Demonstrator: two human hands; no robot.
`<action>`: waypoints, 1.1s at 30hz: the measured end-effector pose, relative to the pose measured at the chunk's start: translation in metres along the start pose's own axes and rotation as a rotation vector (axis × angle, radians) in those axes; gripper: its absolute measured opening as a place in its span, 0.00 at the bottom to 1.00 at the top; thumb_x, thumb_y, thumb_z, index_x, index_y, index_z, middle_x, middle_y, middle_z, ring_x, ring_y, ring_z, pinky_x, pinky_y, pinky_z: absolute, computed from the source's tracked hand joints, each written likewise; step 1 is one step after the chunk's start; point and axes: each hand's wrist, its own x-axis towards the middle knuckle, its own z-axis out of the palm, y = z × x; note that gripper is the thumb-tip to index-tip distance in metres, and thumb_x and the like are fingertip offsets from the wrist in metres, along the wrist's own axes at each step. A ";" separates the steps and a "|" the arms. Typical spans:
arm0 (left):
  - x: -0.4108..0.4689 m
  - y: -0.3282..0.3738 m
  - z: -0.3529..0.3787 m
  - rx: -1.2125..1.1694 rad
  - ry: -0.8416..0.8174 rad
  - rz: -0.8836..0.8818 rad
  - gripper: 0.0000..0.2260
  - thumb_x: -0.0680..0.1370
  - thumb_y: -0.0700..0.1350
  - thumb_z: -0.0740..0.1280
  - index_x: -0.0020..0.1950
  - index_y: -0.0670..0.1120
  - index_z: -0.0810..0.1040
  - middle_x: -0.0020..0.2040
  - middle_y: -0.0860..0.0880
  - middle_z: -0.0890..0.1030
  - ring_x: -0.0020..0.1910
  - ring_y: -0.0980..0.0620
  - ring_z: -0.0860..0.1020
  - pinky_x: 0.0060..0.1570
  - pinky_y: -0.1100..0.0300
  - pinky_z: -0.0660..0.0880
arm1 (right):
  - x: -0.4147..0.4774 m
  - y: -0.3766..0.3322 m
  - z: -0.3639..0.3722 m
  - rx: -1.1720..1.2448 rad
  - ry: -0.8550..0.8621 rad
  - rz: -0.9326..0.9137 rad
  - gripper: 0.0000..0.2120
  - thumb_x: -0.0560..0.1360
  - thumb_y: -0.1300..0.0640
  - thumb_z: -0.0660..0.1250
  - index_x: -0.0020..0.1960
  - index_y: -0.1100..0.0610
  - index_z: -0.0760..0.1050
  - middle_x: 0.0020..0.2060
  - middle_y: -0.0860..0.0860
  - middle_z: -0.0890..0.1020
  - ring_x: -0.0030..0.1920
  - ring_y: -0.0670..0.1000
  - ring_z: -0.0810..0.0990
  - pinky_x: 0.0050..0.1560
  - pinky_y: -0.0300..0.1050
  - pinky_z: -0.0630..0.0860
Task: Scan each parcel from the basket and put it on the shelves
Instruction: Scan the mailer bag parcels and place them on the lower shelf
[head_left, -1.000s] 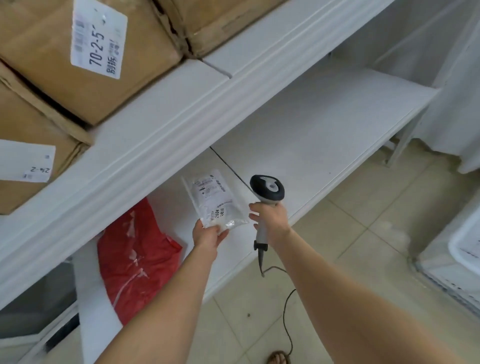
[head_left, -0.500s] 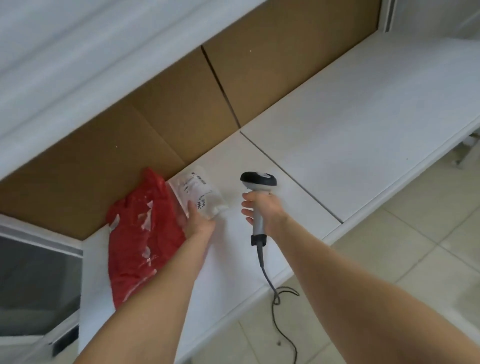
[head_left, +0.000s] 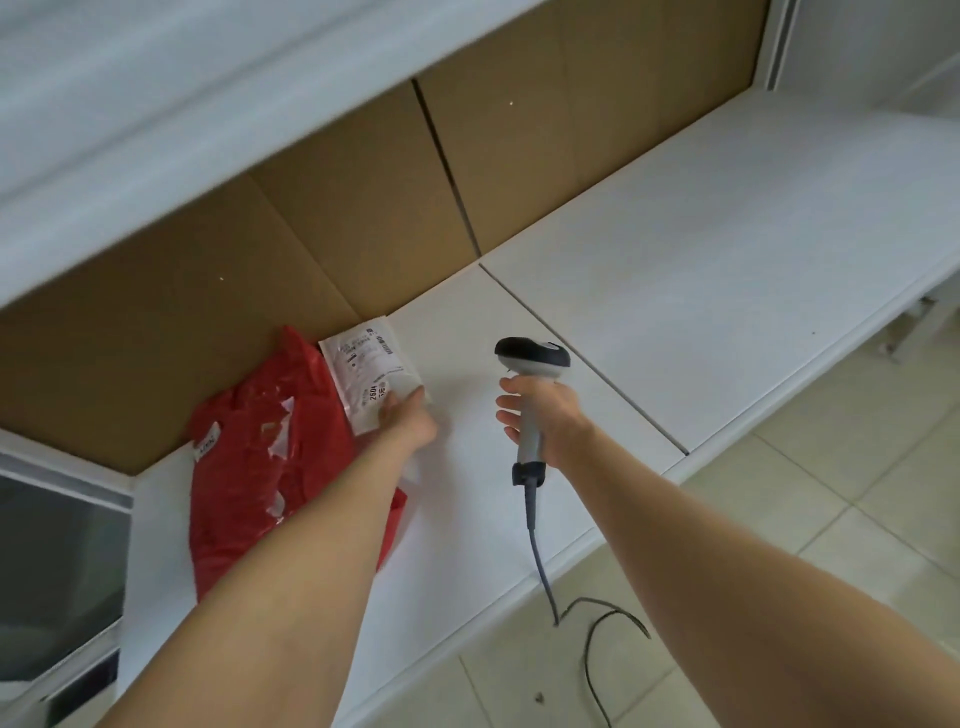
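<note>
A small flat parcel (head_left: 370, 371) in a soft white bag with a paper label lies on the smooth white shelf (head_left: 675, 312). It touches a crinkly red plastic bag (head_left: 249, 467) and the brown cardboard (head_left: 363, 208) at the back. The left hand (head_left: 410, 423) is on the parcel's near corner, but I cannot tell if its fingers are grasping it. The right hand (head_left: 545, 415) has its fingers wrapped round the grey handle of a scanner (head_left: 532, 358) with a black top.

left hand (head_left: 408, 423) on parcel (head_left: 369, 371), right hand (head_left: 545, 421) gripping scanner (head_left: 530, 356)
</note>
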 end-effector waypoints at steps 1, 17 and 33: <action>-0.003 0.007 -0.004 -0.003 0.003 0.008 0.27 0.79 0.41 0.60 0.78 0.47 0.57 0.76 0.37 0.52 0.75 0.41 0.56 0.72 0.58 0.59 | -0.006 -0.003 0.000 0.003 0.008 -0.002 0.02 0.74 0.62 0.69 0.46 0.59 0.77 0.38 0.55 0.79 0.34 0.52 0.77 0.37 0.42 0.72; -0.173 0.224 -0.023 -0.131 -0.169 0.331 0.23 0.78 0.44 0.64 0.73 0.47 0.65 0.71 0.43 0.62 0.62 0.42 0.73 0.56 0.58 0.70 | -0.193 -0.080 -0.138 0.293 0.372 -0.148 0.03 0.74 0.61 0.71 0.46 0.57 0.76 0.37 0.53 0.81 0.36 0.51 0.78 0.40 0.44 0.73; -0.422 0.494 0.016 0.097 -0.346 0.784 0.24 0.78 0.41 0.64 0.74 0.45 0.64 0.71 0.42 0.62 0.59 0.43 0.74 0.57 0.55 0.72 | -0.409 -0.126 -0.385 0.617 0.697 -0.181 0.19 0.72 0.38 0.70 0.52 0.52 0.75 0.44 0.52 0.83 0.48 0.55 0.82 0.45 0.53 0.81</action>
